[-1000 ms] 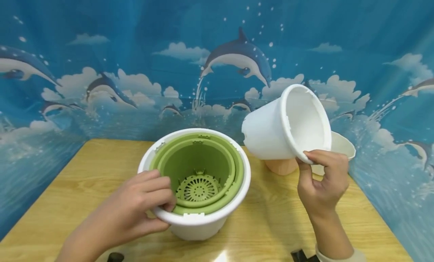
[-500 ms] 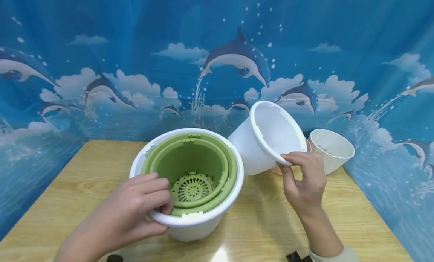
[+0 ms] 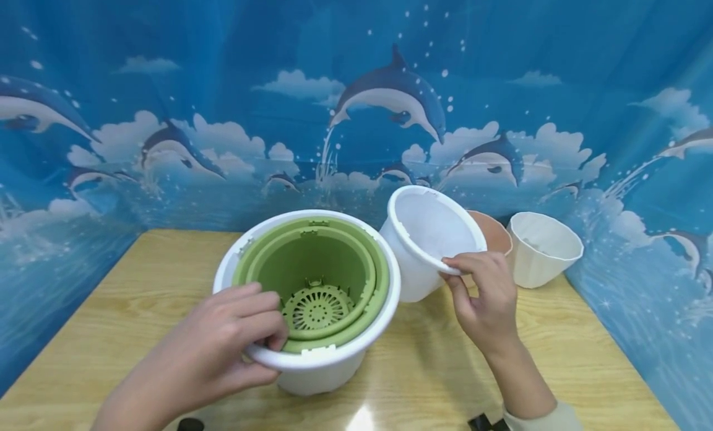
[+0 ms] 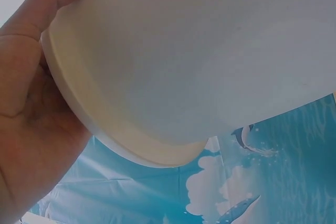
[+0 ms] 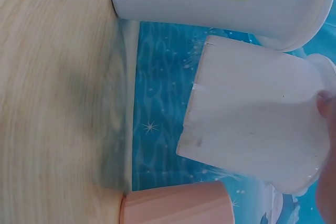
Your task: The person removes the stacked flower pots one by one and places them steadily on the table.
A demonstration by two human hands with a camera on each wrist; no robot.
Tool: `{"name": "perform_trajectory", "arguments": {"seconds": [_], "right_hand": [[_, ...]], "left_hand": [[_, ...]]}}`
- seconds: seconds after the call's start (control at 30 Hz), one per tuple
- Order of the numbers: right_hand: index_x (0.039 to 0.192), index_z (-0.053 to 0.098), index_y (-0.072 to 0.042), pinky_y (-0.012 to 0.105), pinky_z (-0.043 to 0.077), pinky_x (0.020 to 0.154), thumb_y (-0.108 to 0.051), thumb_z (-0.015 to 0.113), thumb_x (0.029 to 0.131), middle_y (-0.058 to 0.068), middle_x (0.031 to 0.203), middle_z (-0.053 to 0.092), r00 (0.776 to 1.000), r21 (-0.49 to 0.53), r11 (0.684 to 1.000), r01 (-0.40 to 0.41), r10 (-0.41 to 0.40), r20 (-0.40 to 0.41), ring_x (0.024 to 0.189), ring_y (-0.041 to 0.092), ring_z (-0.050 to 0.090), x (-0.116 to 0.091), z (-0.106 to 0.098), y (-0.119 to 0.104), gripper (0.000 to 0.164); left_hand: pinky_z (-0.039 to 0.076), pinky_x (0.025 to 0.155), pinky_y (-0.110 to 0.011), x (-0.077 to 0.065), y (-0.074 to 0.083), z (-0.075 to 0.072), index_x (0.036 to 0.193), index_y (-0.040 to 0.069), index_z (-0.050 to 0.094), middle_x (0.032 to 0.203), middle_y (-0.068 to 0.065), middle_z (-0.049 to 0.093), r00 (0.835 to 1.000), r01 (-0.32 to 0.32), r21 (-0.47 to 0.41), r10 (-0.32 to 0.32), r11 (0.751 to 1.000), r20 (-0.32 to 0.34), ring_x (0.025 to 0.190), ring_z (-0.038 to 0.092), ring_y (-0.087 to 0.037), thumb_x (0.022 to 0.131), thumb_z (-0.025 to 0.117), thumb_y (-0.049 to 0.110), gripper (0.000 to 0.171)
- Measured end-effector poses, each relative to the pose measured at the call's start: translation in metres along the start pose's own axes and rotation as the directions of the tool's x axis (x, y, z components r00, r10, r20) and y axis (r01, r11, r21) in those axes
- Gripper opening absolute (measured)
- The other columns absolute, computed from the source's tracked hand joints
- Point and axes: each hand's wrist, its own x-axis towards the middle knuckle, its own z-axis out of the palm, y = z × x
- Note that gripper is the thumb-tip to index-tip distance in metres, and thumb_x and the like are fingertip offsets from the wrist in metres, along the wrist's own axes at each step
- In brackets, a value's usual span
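Pot (image 3: 427,236) in right grip (image 3: 486,295), seemingly aloft

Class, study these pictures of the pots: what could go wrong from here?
The right hand pinches the raised white pot only by its rim, so it might slip. That pot could also knock the nearby peach pot. The left hand grips the large white pot at one side of its rim; pulling may tip it and the green pots inside.
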Motion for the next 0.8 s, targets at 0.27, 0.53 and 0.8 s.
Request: {"name": "perform_trajectory", "arguments": {"seconds": [0.27,0.53,0.8], "right_hand": [[0.086,0.073,-0.001,0.033,0.039,0.07,-0.029,0.066,0.096,0.009,0.079,0.07,0.996,-0.045,0.999,0.019,-0.015,0.093,0.073,0.028,0.057,-0.009,0.001,0.007,0.03],[0.09,0.074,-0.003,0.033,0.041,0.069,-0.03,0.066,0.096,0.007,0.083,0.071,0.987,-0.051,0.999,0.004,0.005,0.161,0.074,0.026,0.058,-0.014,0.0,0.01,0.029],[0.09,0.073,-0.005,0.033,0.043,0.071,-0.027,0.067,0.094,0.003,0.083,0.072,0.976,-0.054,0.998,0.02,-0.008,0.218,0.077,0.024,0.059,-0.019,0.001,0.014,0.023]], "left_hand": [[0.031,0.068,-0.011,0.0,-0.001,0.0,0.078,0.032,0.053,0.081,0.023,0.041,1.0,-0.007,0.004,0.007,1.0,-0.002,0.076,0.035,0.003,0.061,0.08,0.019,0.035],[0.031,0.068,-0.01,0.0,0.0,0.0,0.078,0.031,0.053,0.081,0.023,0.042,1.0,0.006,-0.009,-0.006,1.0,0.004,0.076,0.035,0.003,0.062,0.081,0.019,0.035],[0.034,0.068,-0.011,-0.001,0.0,0.0,0.077,0.032,0.053,0.081,0.025,0.041,0.999,0.028,0.015,-0.028,1.0,0.019,0.077,0.034,0.005,0.062,0.083,0.023,0.034]]}}
